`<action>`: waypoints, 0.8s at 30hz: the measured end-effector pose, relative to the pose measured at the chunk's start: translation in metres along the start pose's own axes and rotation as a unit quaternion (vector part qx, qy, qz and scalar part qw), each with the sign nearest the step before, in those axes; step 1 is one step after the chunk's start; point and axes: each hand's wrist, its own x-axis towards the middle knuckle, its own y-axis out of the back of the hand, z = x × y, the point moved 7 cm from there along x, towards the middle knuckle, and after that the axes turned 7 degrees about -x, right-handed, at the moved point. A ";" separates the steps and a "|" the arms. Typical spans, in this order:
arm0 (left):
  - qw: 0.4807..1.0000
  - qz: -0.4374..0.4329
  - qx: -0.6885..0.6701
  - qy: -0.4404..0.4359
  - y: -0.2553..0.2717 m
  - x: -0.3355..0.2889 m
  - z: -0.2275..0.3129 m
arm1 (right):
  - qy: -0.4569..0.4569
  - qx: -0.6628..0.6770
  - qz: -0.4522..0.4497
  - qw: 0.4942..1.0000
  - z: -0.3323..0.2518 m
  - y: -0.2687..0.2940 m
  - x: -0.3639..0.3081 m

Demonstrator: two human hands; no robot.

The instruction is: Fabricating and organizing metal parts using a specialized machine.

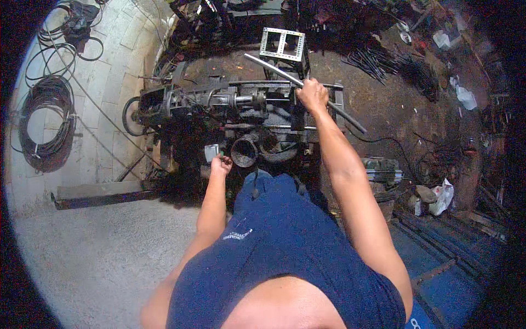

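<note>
My right hand point(313, 95) is closed round a long grey metal rod point(273, 68), which slants from far left to near right above the machine. The rod sticks out on both sides of my fist. Lower and to the left, my left hand point(222, 164) has its fingers curled beside a small pale grey box point(211, 152) on the machine's near side. Whatever those fingers hold is too small to make out. A dark lathe-like machine point(219, 98) with a metal shaft stretches across in front of me.
Two round metal containers, one being an open can point(244, 152), sit close to my body. Beyond the machine stands a pale perforated frame point(282, 44). Thin dark rods point(372, 63) lie on the floor at far right. Coiled cable point(46, 123) rests at left; a white bag point(441, 196) lies at right.
</note>
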 end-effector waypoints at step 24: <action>0.999 0.016 0.032 -0.025 -0.011 -0.014 -0.004 | -0.016 0.017 0.006 1.000 0.009 -0.002 -0.001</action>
